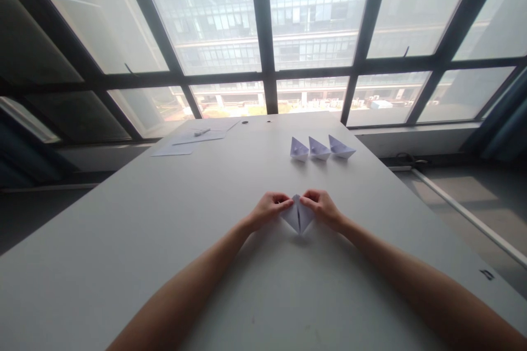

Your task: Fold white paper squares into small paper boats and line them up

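Note:
A folded piece of white paper, diamond-shaped with a slit down its middle, is held just above the table between both hands. My left hand pinches its upper left edge, thumb in front. On the opposite side, my right hand pinches the upper right edge in the same way. The fingers behind the paper are partly hidden. Beyond my right hand stand three folded paper boats in a row: a left one, a middle one and a right one.
The white table reaches toward a large window wall. At its far left lie flat paper sheets with a small whitish object on top. A small dark mark is near the right edge.

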Available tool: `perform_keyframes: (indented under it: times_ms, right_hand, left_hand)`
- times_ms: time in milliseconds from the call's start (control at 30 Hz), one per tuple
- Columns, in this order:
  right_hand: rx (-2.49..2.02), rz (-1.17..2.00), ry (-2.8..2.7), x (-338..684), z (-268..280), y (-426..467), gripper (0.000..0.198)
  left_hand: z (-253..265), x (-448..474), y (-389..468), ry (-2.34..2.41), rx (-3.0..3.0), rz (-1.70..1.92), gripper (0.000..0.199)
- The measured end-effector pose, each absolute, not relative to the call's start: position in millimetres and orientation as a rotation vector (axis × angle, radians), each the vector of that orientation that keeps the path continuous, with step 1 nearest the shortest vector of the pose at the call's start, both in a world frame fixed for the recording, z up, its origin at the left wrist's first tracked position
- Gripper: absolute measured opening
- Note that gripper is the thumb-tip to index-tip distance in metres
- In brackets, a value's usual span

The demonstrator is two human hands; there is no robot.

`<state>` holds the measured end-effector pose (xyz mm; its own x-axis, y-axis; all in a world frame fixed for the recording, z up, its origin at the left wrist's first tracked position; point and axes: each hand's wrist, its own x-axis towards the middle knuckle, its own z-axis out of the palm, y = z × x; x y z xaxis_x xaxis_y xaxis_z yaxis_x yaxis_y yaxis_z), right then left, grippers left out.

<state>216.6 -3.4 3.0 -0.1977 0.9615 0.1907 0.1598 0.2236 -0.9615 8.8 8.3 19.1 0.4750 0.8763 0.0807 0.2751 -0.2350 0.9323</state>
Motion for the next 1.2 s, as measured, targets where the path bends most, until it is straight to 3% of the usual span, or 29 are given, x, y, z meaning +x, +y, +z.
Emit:
perform_keyframes:
  times_ms: [600, 1000, 1067, 1200]
  right_hand:
    - [-1.023, 0.861, -1.098, 221, -11, 13, 0.028]
    - [-1.114, 0.861, -1.127, 222, -18, 17, 0.022]
    - [-1.130, 0.850, -1.138, 223, -17, 17, 0.026]
    - [-1.138, 0.744, -1.217, 223, -10, 12, 0.052]
  left_hand:
    - [-6, 4, 29, 1.008, 1.134, 1.574, 0.032]
    - [-3, 7, 32, 0.928, 0.952, 1.605, 0.026]
    - [-2, 7, 32, 0.948, 1.017, 1.623, 0.028]
    - [0, 5, 30, 1.004, 1.166, 1.627, 0.031]
